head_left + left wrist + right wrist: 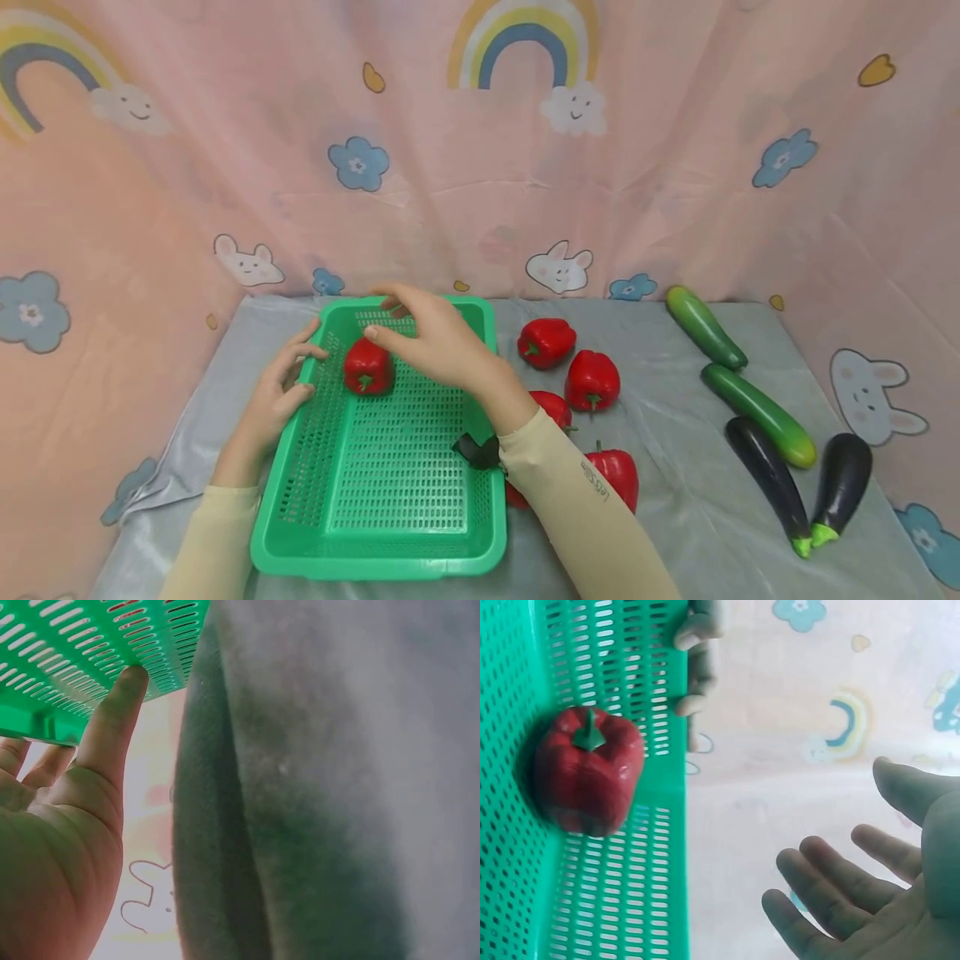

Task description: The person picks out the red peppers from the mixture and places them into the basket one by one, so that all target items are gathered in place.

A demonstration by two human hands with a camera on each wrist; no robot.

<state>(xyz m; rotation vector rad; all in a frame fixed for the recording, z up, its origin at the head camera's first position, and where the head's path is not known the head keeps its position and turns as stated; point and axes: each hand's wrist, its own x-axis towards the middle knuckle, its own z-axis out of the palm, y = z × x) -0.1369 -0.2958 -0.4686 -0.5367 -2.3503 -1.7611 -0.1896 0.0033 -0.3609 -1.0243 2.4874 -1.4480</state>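
Note:
One red bell pepper (pixel 368 367) lies inside the green plastic basket (pixel 408 567), near its upper left wall. My left hand (pixel 276 398) holds the basket's left rim. In the left wrist view its thumb (pixel 112 727) lies against the slotted outer wall, and in the right wrist view fingertips (pixel 694 703) curl over the edge. Above the basket, to the right of the pepper, hovers my right hand (pixel 438 340) with nothing in it. Its fingers are spread and relaxed in the right wrist view, apart from the pepper.
Several red bell peppers (pixel 592 380) lie right of the basket, some partly hidden by my right sleeve (pixel 577 500). Farther right are two green zucchini (pixel 759 414) and two dark eggplants (pixel 843 481). Grey cloth (pixel 690 500) covers the table; a pink printed curtain (pixel 465 225) hangs behind.

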